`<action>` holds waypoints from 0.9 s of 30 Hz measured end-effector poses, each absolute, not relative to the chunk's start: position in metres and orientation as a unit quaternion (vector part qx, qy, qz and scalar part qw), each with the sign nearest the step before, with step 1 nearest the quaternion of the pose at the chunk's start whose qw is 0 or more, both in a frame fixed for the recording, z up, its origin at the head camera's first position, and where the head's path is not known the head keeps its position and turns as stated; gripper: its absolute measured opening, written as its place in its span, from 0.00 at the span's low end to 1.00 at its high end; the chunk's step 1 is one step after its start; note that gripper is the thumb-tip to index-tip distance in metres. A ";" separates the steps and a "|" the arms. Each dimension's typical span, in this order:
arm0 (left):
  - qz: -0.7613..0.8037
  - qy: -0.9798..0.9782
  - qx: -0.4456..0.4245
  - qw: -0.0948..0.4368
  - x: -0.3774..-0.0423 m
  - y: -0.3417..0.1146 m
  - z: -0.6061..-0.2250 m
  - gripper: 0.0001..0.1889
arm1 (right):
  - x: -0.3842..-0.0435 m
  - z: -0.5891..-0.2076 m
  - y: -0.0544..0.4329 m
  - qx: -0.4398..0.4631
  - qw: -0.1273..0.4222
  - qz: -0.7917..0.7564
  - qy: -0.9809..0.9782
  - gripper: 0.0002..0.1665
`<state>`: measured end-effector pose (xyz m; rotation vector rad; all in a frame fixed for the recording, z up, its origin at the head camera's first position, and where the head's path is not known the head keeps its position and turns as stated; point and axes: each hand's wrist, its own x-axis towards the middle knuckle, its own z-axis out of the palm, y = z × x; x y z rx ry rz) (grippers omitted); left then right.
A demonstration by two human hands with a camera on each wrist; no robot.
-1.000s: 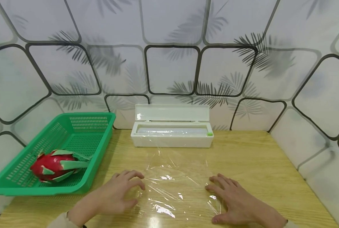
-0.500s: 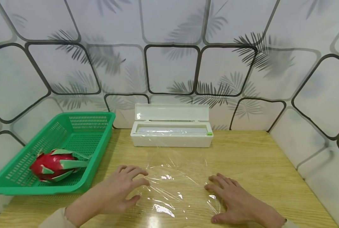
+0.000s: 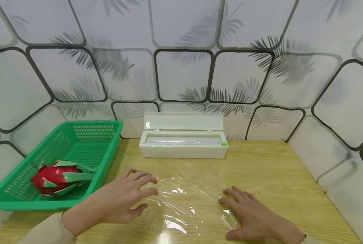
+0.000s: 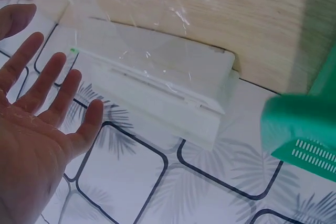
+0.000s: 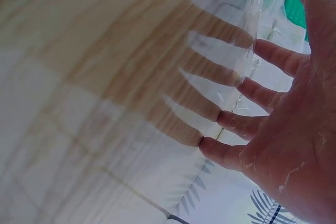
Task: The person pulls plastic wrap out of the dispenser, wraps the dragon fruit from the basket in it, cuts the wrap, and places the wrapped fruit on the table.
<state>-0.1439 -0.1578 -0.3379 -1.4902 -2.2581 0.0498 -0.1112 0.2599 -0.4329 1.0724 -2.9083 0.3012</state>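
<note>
A sheet of clear cling film (image 3: 181, 206) lies stretched over the wooden table, running back to a white cling film box (image 3: 183, 151) whose lid stands raised. Inside the box shows the roll (image 3: 184, 140). By the film's left edge my left hand (image 3: 125, 196) hovers with its fingers loosely spread; the left wrist view shows its bare palm (image 4: 31, 156), holding nothing. My right hand (image 3: 253, 215) rests at the film's right edge, fingers spread. In the right wrist view its fingertips (image 5: 210, 145) press on the tabletop, right at the film's edge.
To the left stands a green plastic basket (image 3: 108, 166) with a red dragon fruit (image 3: 55, 178) in it. A patterned wall (image 3: 184, 74) rises directly behind the box and along both sides of the table (image 3: 273, 162).
My left hand has moved slightly up and away from me beside the film's left edge, with more of the sleeve showing. The right hand has stayed in place.
</note>
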 end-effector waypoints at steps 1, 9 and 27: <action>0.022 -0.814 -0.539 0.216 -0.144 -0.158 -0.337 0.23 | -0.111 -0.433 0.260 0.343 0.014 0.095 -0.934 0.54; 0.036 -0.810 -0.545 0.212 -0.144 -0.164 -0.329 0.23 | -0.111 -0.433 0.259 0.341 0.002 0.103 -0.934 0.54; 0.003 -0.829 -0.513 0.221 -0.159 -0.181 -0.323 0.24 | -0.112 -0.432 0.260 0.343 -0.005 0.108 -0.933 0.53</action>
